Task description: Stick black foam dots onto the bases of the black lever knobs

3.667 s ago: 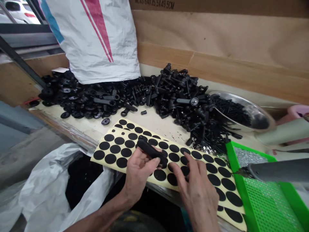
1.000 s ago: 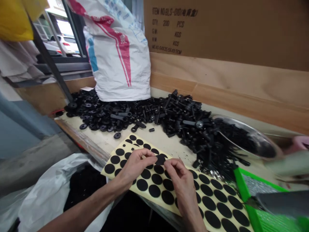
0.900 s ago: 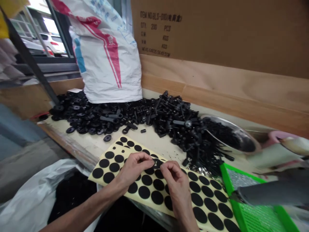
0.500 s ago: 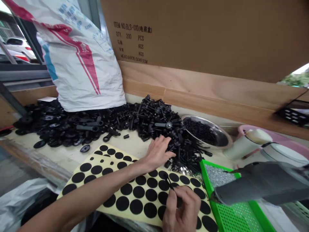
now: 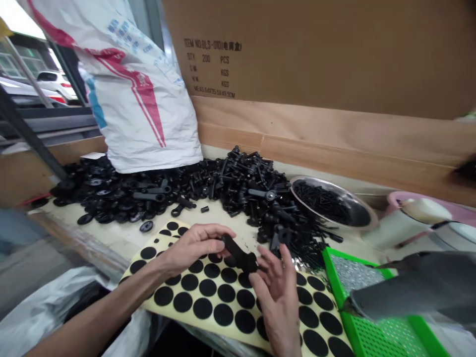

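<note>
My left hand [image 5: 201, 245] pinches a black plastic arm-shaped part [image 5: 238, 254], with a rounded knob at its right end, between thumb and fingers. My right hand [image 5: 277, 290] is at the knob end, fingers spread and slightly curled. Its thumb tip appears to touch the knob; whether a small piece is among its fingers I cannot make out. Both hands are above a pale yellow sheet [image 5: 174, 310] of round black stickers [image 5: 203, 308]. Behind them lies a heap of black plastic parts [image 5: 241, 173].
A metal bowl [image 5: 366, 218] of black screws stands right of the heap. A green tray [image 5: 336, 282] holds small silver pieces. A grey tool [image 5: 401, 285] reaches over it. White cups [image 5: 397, 228], a white sack [image 5: 148, 119] and a large cardboard box [image 5: 316, 54] stand behind.
My left hand has come back from the heap with a black plastic part in it. My right hand has opened its pinch on a thin black piece and moved up beside that part.
</note>
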A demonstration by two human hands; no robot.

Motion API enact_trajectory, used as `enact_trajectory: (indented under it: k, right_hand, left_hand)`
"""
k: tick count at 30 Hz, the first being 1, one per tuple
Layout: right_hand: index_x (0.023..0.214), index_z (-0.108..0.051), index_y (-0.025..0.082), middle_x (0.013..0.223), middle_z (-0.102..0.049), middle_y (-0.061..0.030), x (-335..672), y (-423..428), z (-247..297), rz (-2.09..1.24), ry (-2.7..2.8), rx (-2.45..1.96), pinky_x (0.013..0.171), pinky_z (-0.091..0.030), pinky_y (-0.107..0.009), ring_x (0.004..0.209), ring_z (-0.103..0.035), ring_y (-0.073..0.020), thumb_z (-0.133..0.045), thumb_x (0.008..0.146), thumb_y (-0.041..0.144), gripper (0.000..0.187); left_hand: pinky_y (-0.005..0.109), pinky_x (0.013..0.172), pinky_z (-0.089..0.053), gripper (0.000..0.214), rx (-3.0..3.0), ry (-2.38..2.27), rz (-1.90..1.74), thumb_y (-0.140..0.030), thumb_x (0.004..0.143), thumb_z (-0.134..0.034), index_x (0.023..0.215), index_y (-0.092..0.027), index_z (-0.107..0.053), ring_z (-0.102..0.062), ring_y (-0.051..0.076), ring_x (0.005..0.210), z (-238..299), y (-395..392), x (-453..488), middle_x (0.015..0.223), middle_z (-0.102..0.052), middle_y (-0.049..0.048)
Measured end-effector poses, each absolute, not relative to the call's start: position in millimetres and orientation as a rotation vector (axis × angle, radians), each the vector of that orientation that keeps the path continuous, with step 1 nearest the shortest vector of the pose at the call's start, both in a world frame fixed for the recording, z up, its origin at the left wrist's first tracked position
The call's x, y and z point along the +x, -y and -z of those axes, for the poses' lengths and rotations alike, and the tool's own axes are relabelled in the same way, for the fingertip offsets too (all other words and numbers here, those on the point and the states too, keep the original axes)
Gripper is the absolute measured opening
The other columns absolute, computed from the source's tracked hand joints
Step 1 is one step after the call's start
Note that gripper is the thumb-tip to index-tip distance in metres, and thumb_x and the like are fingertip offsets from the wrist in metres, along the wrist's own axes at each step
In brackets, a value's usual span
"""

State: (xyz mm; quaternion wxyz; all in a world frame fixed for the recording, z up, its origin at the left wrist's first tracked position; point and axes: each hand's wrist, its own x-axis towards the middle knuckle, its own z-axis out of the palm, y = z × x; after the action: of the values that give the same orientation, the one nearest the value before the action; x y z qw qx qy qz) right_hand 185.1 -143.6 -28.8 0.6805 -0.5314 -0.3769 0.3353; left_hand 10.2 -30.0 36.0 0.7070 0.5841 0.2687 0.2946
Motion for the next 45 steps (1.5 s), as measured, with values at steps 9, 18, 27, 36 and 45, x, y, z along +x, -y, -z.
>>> enact_trajectory:
  k: [9, 18, 27, 36, 45]
  right_hand:
    - [0.133, -0.039, 0.026, 0.118, -0.064, -0.008, 142.0, 145.1, 21.9, -0.695, 0.854, -1.268, 0.09, -0.048, -0.037, 0.11, -0.059, -0.0227, -0.073, 0.077, 0.032, 0.066]
    - [0.067, -0.059, 0.02, 0.075, -0.053, 0.0005, 175.0, 150.8, 6.8, -0.72, 0.807, -1.33, 0.067, -0.039, -0.026, 0.074, -0.047, -0.0141, -0.068, 0.081, 0.04, 0.026]
    - [0.062, -0.055, 0.02, 0.064, -0.043, 0.003, 159.1, 154.1, 8.1, -1.117, 0.728, -1.326, 0.061, -0.034, -0.026, 0.064, -0.037, -0.0131, -0.07, 0.076, 0.048, 0.035]
    - [0.064, -0.058, 0.019, 0.064, -0.046, 0.0029, 164.5, 155.5, 14.3, -1.115, 0.688, -1.381, 0.062, -0.036, -0.026, 0.065, -0.04, -0.0132, -0.071, 0.074, 0.048, 0.033]
    - [0.063, -0.057, 0.019, 0.062, -0.045, 0.0032, 166.7, 153.7, 16.0, -1.125, 0.687, -1.366, 0.059, -0.035, -0.025, 0.063, -0.039, -0.0128, -0.073, 0.074, 0.046, 0.033]
  left_hand:
    - [0.028, 0.076, -0.05, 0.022, 0.64, -0.578, -0.872, -0.025, 0.086, -0.065, 0.106, -0.015, -0.066, -0.062, 0.016, 0.087, -7.6, 91.3, 37.5, 0.107, -0.065, 0.0108]
    - [0.021, 0.055, -0.047, 0.026, 0.698, -0.702, -0.872, -0.033, 0.086, -0.065, 0.1, -0.011, -0.066, -0.062, 0.012, 0.062, 0.7, 86.7, 20.4, 0.086, -0.066, 0.0088]
    - [0.023, 0.057, -0.048, 0.031, 0.727, -0.673, -0.855, -0.037, 0.084, -0.066, 0.102, -0.012, -0.066, -0.059, 0.012, 0.064, 6.7, 89.2, 27.1, 0.085, -0.067, 0.0092]
    - [0.021, 0.056, -0.046, 0.026, 0.721, -0.692, -0.827, -0.033, 0.086, -0.063, 0.098, -0.01, -0.063, -0.061, 0.011, 0.06, -0.3, 92.2, 29.5, 0.081, -0.066, 0.0084]
    - [0.023, 0.057, -0.046, 0.026, 0.721, -0.697, -0.821, -0.034, 0.084, -0.065, 0.097, -0.012, -0.063, -0.062, 0.013, 0.061, 1.4, 91.7, 31.0, 0.079, -0.066, 0.0071]
